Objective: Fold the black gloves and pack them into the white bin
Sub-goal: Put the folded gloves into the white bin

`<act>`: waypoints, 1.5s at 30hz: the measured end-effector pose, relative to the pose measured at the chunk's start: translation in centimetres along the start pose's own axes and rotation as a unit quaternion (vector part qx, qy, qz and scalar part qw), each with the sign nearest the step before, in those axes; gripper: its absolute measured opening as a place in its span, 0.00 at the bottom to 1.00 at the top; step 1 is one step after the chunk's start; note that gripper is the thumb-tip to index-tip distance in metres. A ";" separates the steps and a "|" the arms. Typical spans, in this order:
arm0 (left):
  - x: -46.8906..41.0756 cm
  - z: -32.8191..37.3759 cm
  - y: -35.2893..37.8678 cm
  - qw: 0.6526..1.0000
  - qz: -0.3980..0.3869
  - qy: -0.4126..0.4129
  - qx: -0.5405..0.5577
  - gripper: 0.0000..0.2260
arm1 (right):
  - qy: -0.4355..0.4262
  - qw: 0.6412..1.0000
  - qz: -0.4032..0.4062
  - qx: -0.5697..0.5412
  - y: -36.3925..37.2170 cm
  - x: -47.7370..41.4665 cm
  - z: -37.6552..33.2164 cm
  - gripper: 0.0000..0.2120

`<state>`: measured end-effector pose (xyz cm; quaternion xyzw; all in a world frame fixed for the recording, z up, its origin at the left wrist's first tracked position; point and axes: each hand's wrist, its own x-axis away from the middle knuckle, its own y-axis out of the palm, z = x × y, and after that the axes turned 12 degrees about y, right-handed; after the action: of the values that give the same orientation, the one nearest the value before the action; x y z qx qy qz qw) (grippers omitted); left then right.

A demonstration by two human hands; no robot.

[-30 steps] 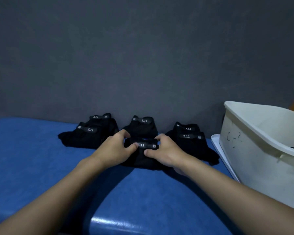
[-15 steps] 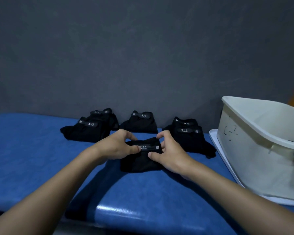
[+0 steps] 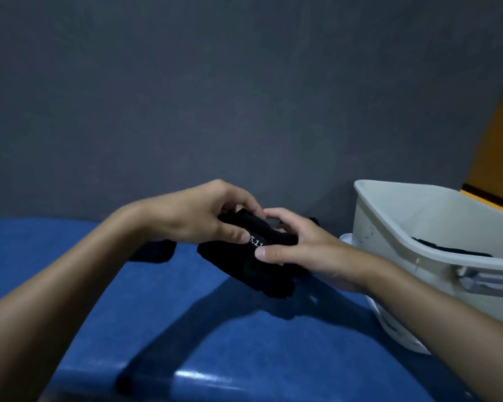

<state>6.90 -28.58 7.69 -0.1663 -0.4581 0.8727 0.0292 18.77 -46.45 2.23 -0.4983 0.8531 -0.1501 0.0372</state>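
A folded black glove (image 3: 253, 265) with a white "5.11" label hangs in the air above the blue surface, held between both hands. My left hand (image 3: 204, 216) grips its upper left side, thumb on the label. My right hand (image 3: 299, 248) pinches its right side, thumb pressed beside the label. The white bin (image 3: 395, 227) stands at the right, just beyond my right hand, with dark fabric (image 3: 450, 248) lying inside it. Another black glove (image 3: 154, 250) shows partly under my left forearm; the other gloves are hidden behind my hands.
The blue padded surface (image 3: 215, 329) runs along a dark grey wall (image 3: 244, 97). The bin sits on a white lid or tray (image 3: 389, 323) and has a metal handle (image 3: 482, 281) on its near side. An orange strip (image 3: 497, 158) shows at the far right.
Both hands have lifted the folded glove off the blue surface and carried it right, toward the bin. The view has swung right, so the other glove piles are now mostly hidden.
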 end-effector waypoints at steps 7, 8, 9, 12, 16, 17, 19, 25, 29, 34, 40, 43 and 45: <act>-5.0 5.4 -2.9 0.996 -0.051 0.073 -0.028 0.15 | -0.040 0.999 0.009 0.016 -4.2 3.3 -3.5 0.24; -5.8 6.0 -2.9 0.995 -0.053 0.080 -0.029 0.15 | -0.048 0.998 0.027 0.030 -4.7 3.8 -3.8 0.22; -6.5 6.4 -2.9 0.995 -0.048 0.088 -0.029 0.15 | -0.055 0.997 0.050 0.038 -5.2 4.2 -4.0 0.20; -8.9 7.3 -2.3 0.993 0.025 0.112 -0.018 0.16 | -0.086 0.988 0.129 0.025 -6.9 5.1 -4.7 0.14; -12.3 7.6 -0.8 0.979 0.161 0.109 0.054 0.23 | -0.117 0.967 0.223 -0.038 -10.1 6.7 -5.1 0.12; -13.2 7.8 -0.1 0.976 0.180 0.100 0.075 0.24 | -0.114 0.964 0.233 -0.054 -10.9 7.1 -5.1 0.12; -15.0 8.3 1.1 0.968 0.199 0.086 0.123 0.23 | -0.109 0.960 0.248 -0.072 -12.4 8.0 -4.9 0.13; -19.6 10.3 4.4 0.929 0.183 0.047 0.320 0.21 | -0.079 0.960 0.256 -0.082 -16.2 10.0 -3.5 0.12; -22.2 9.9 5.9 0.919 0.162 0.014 0.358 0.21 | -0.054 0.960 0.255 -0.102 -18.2 10.7 -2.8 0.16; -24.2 8.5 7.5 0.930 0.137 -0.010 0.340 0.20 | -0.036 0.965 0.253 -0.061 -19.5 9.9 -1.8 0.25; -24.0 4.3 8.0 0.978 0.163 0.030 0.127 0.14 | 0.040 0.952 0.298 -0.050 -21.5 7.8 -0.7 0.17; -23.2 2.1 8.6 0.989 0.121 0.045 0.078 0.08 | 0.085 0.954 0.281 -0.051 -22.4 6.6 -0.1 0.18; -22.7 1.3 9.0 0.993 0.087 0.050 0.068 0.08 | 0.116 0.960 0.247 -0.062 -22.6 5.9 0.2 0.21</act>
<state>28.84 -39.41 7.11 -0.2467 -0.3795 0.8916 -0.0123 34.78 -61.97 9.19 -0.2522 0.9558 -0.1396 -0.0577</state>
